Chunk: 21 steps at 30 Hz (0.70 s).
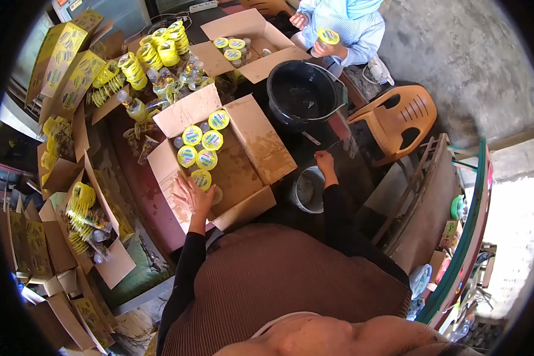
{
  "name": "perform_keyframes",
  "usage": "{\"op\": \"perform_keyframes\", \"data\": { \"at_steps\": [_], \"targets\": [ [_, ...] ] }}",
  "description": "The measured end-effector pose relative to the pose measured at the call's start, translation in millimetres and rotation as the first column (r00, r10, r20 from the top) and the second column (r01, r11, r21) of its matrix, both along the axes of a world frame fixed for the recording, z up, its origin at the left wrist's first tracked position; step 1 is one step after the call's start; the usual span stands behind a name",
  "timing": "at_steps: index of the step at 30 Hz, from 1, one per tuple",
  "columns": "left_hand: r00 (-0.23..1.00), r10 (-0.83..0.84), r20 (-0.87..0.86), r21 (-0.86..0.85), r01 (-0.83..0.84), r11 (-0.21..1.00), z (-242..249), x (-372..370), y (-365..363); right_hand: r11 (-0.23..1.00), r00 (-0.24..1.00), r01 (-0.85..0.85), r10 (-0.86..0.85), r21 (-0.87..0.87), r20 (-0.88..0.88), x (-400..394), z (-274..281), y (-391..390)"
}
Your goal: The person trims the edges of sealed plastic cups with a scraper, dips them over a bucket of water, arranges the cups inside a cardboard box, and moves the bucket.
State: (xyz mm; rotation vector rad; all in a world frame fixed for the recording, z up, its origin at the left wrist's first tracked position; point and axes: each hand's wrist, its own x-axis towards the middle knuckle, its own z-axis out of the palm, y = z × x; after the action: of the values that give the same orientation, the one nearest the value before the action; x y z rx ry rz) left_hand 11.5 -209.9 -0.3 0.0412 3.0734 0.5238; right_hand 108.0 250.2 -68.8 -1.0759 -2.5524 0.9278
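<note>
My left hand (193, 193), fingers stretched out, rests at the left side of an open cardboard box (237, 172). Beside its fingertips stands a cup with a yellow printed lid (201, 179). Several more cups with the same kind of lid (206, 159) stand farther back in the box, upright and close together. My right hand (325, 162) is over the rim of a small pale bucket (308, 190), to the right of the box. Its fingers are curled in, and whatever they may hold is too small to make out.
A large black tub (305, 92) stands beyond the bucket. Across the table another person (350, 29) holds a yellow-lidded cup (328, 37). A second box (249, 44) holds similar cups. Stacked yellow rings (133, 71) and bottles fill the left. An orange chair (397, 118) stands right.
</note>
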Motion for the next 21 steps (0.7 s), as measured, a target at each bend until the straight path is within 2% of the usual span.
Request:
{"op": "perform_keyframes", "data": {
  "at_steps": [1,3,4,5,6,7,8,10,12,13,15,16,19,21],
  "targets": [
    [1.0,0.012,0.002,0.005,-0.012,1.0,-1.1,-0.4,0.0,1.0,1.0,0.001,-0.001,-0.008,0.003,-0.7,-5.6,4.1],
    [1.0,0.012,-0.004,0.005,-0.012,1.0,-2.1,-3.4,1.6,0.984,0.997,-0.081,0.08,0.158,0.011,-5.2,-17.2,12.1],
    [1.0,0.011,-0.011,0.012,-0.011,1.0,-1.9,-4.3,1.3,0.985,0.996,-0.084,0.083,0.148,0.013,-9.1,-36.7,24.7],
    [1.0,0.014,-0.009,0.002,-0.014,1.0,-4.6,-4.3,0.5,0.959,0.986,-0.161,0.148,0.233,0.075,-13.3,-65.9,43.1],
    [0.999,-0.007,-0.054,0.006,0.007,1.0,-8.7,-4.3,0.1,0.919,0.968,-0.241,0.206,0.312,0.14,-17.5,-71.4,47.7],
    [0.995,-0.028,-0.1,0.01,0.029,1.0,-12.4,-4.6,-0.5,0.921,0.968,-0.245,0.211,0.303,0.139,-19.5,-76.1,53.0],
    [0.995,-0.026,-0.1,0.0,0.026,1.0,-15.6,-4.6,-1.6,0.92,0.968,-0.243,0.212,0.308,0.13,-21.8,-80.4,58.8],
    [0.975,-0.06,-0.216,0.063,0.075,0.995,-15.5,-3.2,-1.0,0.921,0.969,-0.241,0.215,0.305,0.119,-28.7,-73.9,55.8],
    [0.968,-0.077,-0.241,0.065,0.095,0.993,-10.6,-1.5,1.2,0.892,0.995,-0.034,0.073,0.451,-0.07,-33.5,-66.7,50.8],
    [0.96,-0.09,-0.265,0.076,0.114,0.991,-3.6,0.2,4.2,0.895,0.995,-0.036,0.075,0.445,-0.069,-34.3,-59.7,51.2],
    [0.974,-0.083,-0.212,0.089,0.104,0.991,15.1,5.9,13.6,0.957,0.983,-0.108,0.063,0.268,0.171,-40.6,-51.2,55.3],
    [0.983,-0.078,-0.165,0.11,0.097,0.989,22.1,5.5,16.3,0.958,0.983,-0.116,0.074,0.263,0.166,-42.5,-51.2,55.0],
    [0.958,-0.107,-0.268,0.13,0.146,0.981,9.3,10.7,19.3,0.959,0.984,-0.099,0.055,0.265,0.171,-51.2,-45.8,60.1],
    [0.931,-0.127,-0.341,0.19,0.2,0.961,12.3,13.1,29.7,0.95,0.966,-0.123,0.048,0.289,0.253,-49.5,-57.8,68.4]
  ]
}}
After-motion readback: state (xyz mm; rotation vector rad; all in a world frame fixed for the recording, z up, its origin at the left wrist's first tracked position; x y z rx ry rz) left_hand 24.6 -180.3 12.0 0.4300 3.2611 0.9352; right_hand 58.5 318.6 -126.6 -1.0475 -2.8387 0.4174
